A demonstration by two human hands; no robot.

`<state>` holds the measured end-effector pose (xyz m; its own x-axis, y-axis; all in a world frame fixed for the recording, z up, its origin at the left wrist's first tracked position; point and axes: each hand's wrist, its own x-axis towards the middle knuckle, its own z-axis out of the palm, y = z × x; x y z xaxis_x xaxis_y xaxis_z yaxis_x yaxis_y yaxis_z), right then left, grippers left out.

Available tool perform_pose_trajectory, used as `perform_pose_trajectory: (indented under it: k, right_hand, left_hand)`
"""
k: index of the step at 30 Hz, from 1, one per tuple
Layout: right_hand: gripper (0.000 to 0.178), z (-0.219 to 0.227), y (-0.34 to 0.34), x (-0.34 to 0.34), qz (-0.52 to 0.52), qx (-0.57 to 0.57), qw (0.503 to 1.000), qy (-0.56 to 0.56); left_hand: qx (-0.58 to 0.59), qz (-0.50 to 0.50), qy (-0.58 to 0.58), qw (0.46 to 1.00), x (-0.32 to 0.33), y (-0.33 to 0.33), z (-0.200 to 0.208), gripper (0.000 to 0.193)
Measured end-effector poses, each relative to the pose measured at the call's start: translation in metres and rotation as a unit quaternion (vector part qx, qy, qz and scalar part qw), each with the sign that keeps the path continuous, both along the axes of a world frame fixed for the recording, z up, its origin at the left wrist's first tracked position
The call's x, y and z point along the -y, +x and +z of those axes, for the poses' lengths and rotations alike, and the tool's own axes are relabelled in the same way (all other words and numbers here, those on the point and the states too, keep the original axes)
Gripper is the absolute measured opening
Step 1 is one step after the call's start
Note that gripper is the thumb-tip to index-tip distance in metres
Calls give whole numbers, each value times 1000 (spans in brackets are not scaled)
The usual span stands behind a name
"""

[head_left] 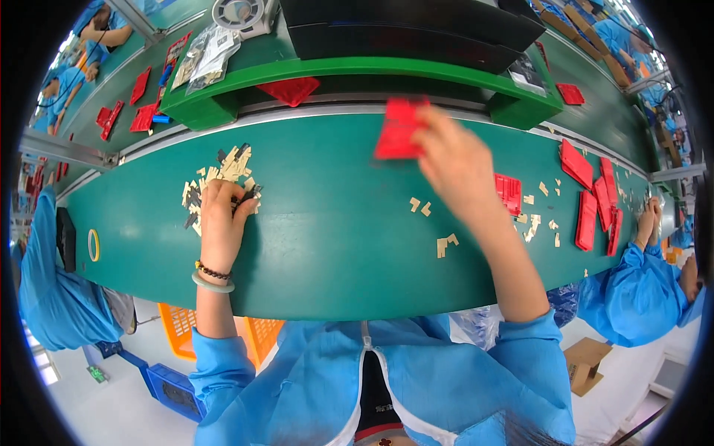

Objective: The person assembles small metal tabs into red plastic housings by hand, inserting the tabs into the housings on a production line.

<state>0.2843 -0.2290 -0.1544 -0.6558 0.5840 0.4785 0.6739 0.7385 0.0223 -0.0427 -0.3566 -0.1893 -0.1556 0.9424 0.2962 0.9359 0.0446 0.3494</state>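
My right hand (455,160), slightly blurred, grips a flat red plastic part (400,130) by its right edge above the far middle of the table. My left hand (223,212), with a beaded bracelet and a pale bangle on its wrist, dips into a heap of small cream-coloured pieces (236,165) mixed with black ones. Its fingers and thumb are drawn together beside a dark piece (251,195); what is between them is hidden. Several loose cream pieces (445,244) lie below my right hand. Another red plastic part (508,195) rests beyond my right forearm.
A stack of red parts (586,219) lies on the green table (320,245) at right. A yellow tape ring (94,245) is at left. Along the back runs a green shelf (357,73) carrying a black box (401,30) and a small fan (239,11). Co-workers in blue sit on both sides.
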Motion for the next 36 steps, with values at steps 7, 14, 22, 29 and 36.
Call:
perform_pose_trajectory:
  k: [7, 14, 22, 29, 36]
  right_hand:
    - [46, 9, 110, 8, -94, 64, 973, -202]
    - [29, -33, 51, 18, -9, -3, 996, -89]
    - [23, -44, -21, 70, 335, -72, 907, -245]
    - [17, -19, -30, 101, 99, -426, 782, -443]
    - [18, -15, -7, 97, 324, -239, 911, -84]
  left_hand:
    - [120, -20, 92, 988, -6, 1, -10, 8]
    - [256, -45, 35, 965, -2, 23, 9, 11]
    - [420, -61, -103, 899, 24, 85, 19, 7]
    - [454, -135, -138, 870, 29, 121, 18, 11]
    - [724, -169, -290, 602, 22, 108, 18, 17]
